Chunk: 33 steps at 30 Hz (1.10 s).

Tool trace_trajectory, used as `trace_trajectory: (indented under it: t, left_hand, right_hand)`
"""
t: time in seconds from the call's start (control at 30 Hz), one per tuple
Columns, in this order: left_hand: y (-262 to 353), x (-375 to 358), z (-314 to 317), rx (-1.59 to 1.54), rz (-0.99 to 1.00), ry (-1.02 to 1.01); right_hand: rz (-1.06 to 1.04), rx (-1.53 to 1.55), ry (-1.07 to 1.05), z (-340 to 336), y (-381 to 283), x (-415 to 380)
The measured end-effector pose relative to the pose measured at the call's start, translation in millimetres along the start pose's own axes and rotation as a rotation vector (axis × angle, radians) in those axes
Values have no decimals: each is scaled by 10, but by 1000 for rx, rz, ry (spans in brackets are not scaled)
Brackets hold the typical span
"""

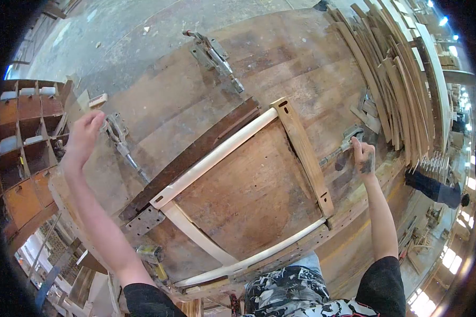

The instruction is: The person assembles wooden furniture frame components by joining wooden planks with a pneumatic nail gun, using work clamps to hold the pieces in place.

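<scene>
A wooden frame lies on the worktable. It has a pale upper rail (217,157), a slotted right-hand wood piece (304,158), a pale left-hand piece (198,235) and a thin lower rail (269,253). Closed fingers of my left hand (83,138) are at the handle end of the left toggle clamp (122,145), whose rod points at a dark curved board (195,150) behind the upper rail. On the right, my right hand (364,157) is closed at the handle of another toggle clamp (349,138). Its rod reaches the slotted piece. My palms hide both handles.
A third toggle clamp (214,58) is fixed farther back on the worktable (291,63). Long wood strips (388,90) are stacked at the right. An orange compartment shelf (29,137) stands at the left. A yellowish tool (152,254) lies near my left forearm.
</scene>
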<state>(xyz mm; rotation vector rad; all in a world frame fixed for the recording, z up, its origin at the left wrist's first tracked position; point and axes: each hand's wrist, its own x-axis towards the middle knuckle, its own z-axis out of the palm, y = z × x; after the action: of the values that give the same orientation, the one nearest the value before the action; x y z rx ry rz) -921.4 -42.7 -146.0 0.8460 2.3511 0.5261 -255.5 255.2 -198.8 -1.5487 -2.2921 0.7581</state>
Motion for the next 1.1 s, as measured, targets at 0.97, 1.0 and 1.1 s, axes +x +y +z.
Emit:
trace_trajectory:
  t: [0.97, 1.0, 1.1]
  left_hand:
    - [1615, -505, 3392, 372, 366, 574]
    - [1604, -507, 3406, 367, 360, 567]
    - [1605, -499, 3430, 366, 342, 569]
  right_hand:
    - [167, 366, -322, 2, -158, 280]
    - [-12, 191, -258, 13, -246, 256]
    - [-474, -340, -152, 114, -647, 177]
